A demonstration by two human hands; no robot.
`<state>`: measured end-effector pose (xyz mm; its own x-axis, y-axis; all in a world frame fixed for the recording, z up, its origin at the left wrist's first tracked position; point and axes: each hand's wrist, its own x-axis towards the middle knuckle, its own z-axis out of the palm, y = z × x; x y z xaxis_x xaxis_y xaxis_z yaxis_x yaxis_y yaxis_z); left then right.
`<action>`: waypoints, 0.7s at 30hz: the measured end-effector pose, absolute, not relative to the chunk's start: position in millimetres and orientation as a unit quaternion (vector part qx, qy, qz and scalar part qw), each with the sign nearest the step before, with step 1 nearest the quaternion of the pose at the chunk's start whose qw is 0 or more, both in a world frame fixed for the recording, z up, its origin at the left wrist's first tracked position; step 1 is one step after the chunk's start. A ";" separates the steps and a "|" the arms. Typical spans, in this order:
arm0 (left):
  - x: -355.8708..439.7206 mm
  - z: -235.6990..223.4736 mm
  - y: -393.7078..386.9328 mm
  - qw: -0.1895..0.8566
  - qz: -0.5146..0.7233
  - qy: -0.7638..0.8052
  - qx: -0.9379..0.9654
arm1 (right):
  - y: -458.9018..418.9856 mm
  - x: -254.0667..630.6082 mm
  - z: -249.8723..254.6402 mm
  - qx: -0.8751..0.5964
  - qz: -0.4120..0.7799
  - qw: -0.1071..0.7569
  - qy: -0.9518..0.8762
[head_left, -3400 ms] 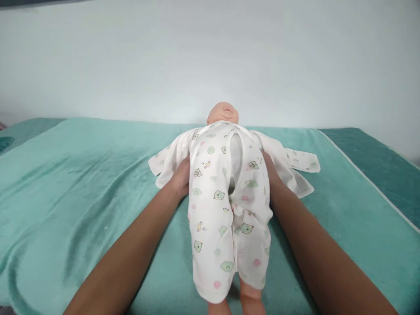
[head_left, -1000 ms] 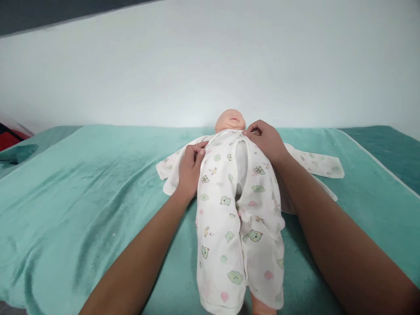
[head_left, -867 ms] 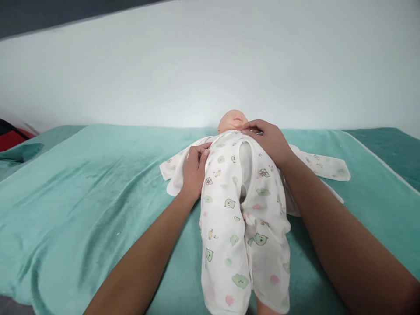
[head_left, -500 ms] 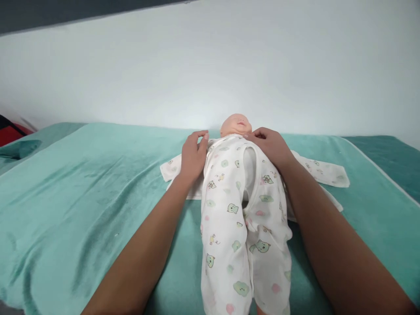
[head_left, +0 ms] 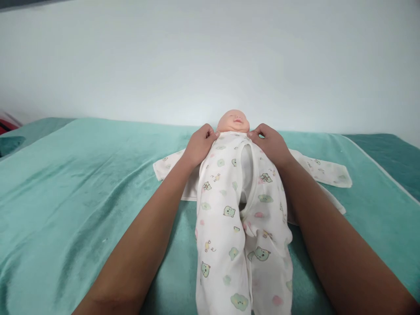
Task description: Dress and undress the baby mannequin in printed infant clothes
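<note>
A baby doll lies on its back, its head toward the wall. Printed white baby pants with an open crotch cover its body from the neck down past the lower edge of the view. My left hand pinches the upper edge of the pants beside the doll's neck. On the other side, my right hand has its fingers closed on the same edge. Under the doll a matching baby shirt is spread, with its sleeves reaching out to both sides. The doll's arms are hidden.
A wrinkled turquoise blanket covers the bed. Behind the doll's head rises a white wall. Darker green bedding shows at the right, and a red and black item at the far left edge.
My left hand has moved right and closed on the pants' upper edge, which now sits straighter under the doll's chin. My right hand stays at its side. The view has shifted slightly.
</note>
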<state>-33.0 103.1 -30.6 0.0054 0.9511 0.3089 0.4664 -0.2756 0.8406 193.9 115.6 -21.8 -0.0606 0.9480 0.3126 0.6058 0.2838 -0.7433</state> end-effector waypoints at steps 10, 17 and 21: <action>-34.4 -41.6 103.1 0.272 0.473 0.485 0.684 | 114.5 190.7 -27.6 -0.530 0.263 0.440 -0.676; -45.9 -47.5 85.1 0.187 0.397 0.474 0.764 | 97.6 197.5 -31.0 -0.496 0.286 0.429 -0.699; -49.4 -53.2 73.8 0.135 0.384 0.506 0.760 | 76.9 201.1 -31.9 -0.504 0.278 0.432 -0.694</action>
<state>-49.4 73.8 -53.2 0.1930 0.8733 0.4474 0.6662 -0.4514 0.5937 201.1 76.9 -31.9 -0.1189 0.9400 0.3198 0.4593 0.3376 -0.8216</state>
